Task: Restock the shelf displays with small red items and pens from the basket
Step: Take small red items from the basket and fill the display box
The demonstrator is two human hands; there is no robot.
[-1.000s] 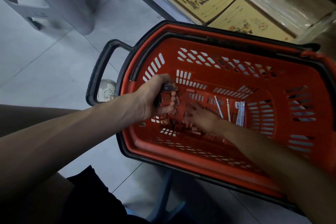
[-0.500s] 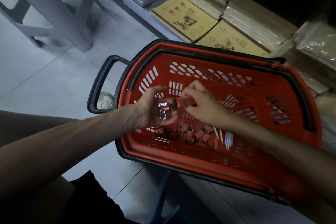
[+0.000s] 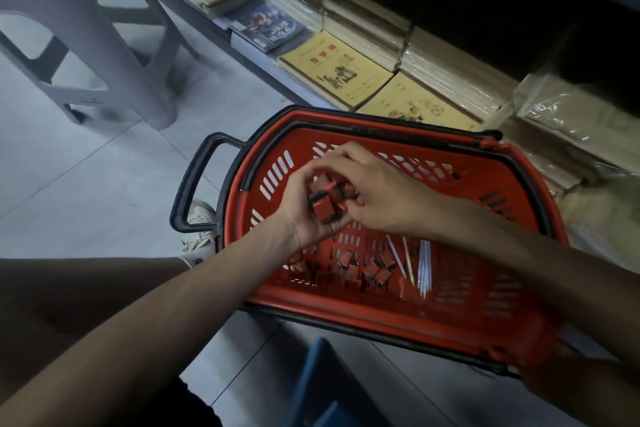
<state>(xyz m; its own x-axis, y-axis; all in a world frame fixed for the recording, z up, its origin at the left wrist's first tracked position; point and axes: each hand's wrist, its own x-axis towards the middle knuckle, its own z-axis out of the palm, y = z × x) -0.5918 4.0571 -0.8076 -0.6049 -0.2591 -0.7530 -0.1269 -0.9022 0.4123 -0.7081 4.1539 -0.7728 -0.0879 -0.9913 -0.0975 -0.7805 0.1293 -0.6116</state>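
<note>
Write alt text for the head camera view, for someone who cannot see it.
A person's left hand and right hand together hold a cluster of small red items over a red shopping basket. Loose red items and a few pens lie on its floor; yellow notebooks sit on the shelf behind.

1. We count one red basket (image 3: 381,314).
2. We see two hands over it: one left hand (image 3: 304,215), one right hand (image 3: 381,194).
3. We make out about four small red items (image 3: 325,206) bunched between them; fingers (image 3: 332,159) hide some.
4. We count roughly eight loose red items (image 3: 360,270) on the basket floor.
5. We count about five pens (image 3: 424,267) beside those.
6. We see one grey stool (image 3: 114,45) and two yellow notebooks (image 3: 334,74).
</note>
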